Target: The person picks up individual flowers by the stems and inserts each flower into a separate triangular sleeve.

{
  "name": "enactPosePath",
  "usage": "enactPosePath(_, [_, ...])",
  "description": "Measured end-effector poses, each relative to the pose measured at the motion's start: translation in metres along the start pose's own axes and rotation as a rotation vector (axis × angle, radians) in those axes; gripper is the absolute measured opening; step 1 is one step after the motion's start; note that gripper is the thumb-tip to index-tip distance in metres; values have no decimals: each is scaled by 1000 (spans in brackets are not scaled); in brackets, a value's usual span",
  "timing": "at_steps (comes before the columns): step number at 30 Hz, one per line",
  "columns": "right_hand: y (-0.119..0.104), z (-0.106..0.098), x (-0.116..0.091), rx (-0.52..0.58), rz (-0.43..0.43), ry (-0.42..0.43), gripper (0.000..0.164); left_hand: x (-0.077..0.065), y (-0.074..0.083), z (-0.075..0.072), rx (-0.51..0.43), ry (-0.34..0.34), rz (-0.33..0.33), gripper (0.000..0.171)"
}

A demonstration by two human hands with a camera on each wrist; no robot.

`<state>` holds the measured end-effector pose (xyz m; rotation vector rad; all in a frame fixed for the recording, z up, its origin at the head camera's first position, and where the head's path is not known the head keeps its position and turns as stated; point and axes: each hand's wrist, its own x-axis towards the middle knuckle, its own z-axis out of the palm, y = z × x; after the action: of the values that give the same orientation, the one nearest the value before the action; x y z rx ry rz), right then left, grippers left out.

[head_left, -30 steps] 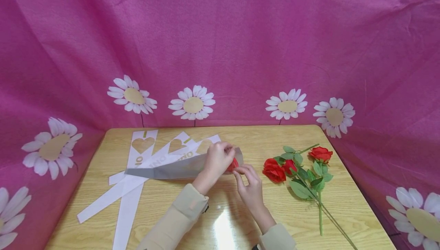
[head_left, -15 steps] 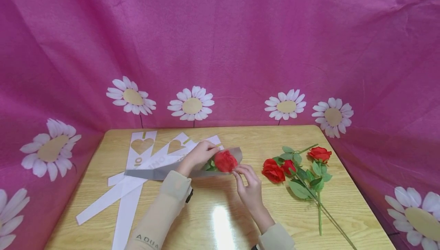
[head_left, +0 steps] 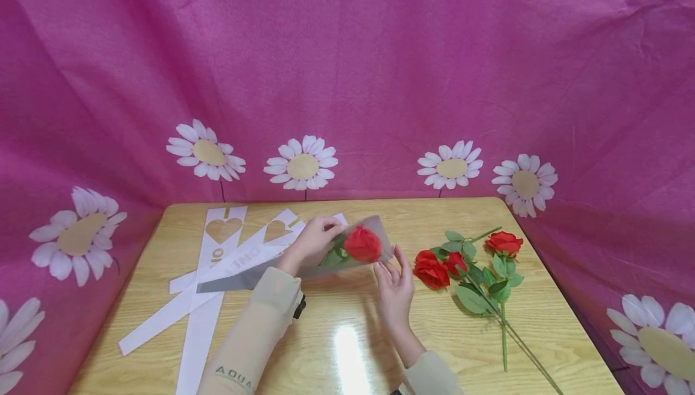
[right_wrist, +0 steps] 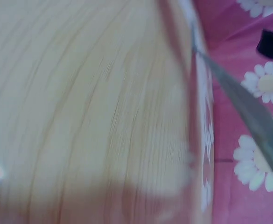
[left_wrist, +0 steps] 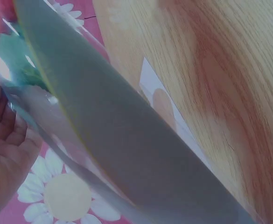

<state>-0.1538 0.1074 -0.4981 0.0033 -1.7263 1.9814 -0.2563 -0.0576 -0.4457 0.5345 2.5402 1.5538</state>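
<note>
A tapered flower sleeve [head_left: 230,279], clear in front with a grey back, lies slanted between my hands in the head view. Inside its wide end is a red rose [head_left: 362,244] with green leaves. My left hand [head_left: 314,241] pinches the sleeve's upper edge beside the leaves. At the opening's lower corner, my right hand [head_left: 395,292] holds the film between thumb and fingers. The left wrist view has the grey back [left_wrist: 113,121] close up, the leaves [left_wrist: 19,60] behind the film and my left fingers [left_wrist: 5,123] at its edge. My right hand is out of the right wrist view.
Several white sleeves [head_left: 202,334] with gold hearts lie fanned on the wooden table [head_left: 304,347] at left. To the right are more red roses [head_left: 432,269] with green leaves and long stems [head_left: 534,356]. A pink daisy-print cloth [head_left: 369,81] hangs around the table.
My left hand has moved left from the opening, uncovering the rose. The sleeve's wide end has risen and tilted up, and my right hand has moved slightly up and right with its corner.
</note>
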Motion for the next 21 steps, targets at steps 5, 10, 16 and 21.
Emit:
enactPosePath(5, [7, 16, -5, 178, 411, 49, 45, 2, 5, 7, 3, 37, 26, 18])
enactPosePath(10, [15, 32, -10, 259, 543, 0, 23, 3, 10, 14, 18, 53, 30, 19])
enactPosePath(16, [26, 45, -17, 259, 589, 14, 15, 7, 13, 19, 61, 74, 47, 19])
enactPosePath(21, [33, 49, -17, 244, 581, 54, 15, 11, 17, 21, 98, 86, 72, 19])
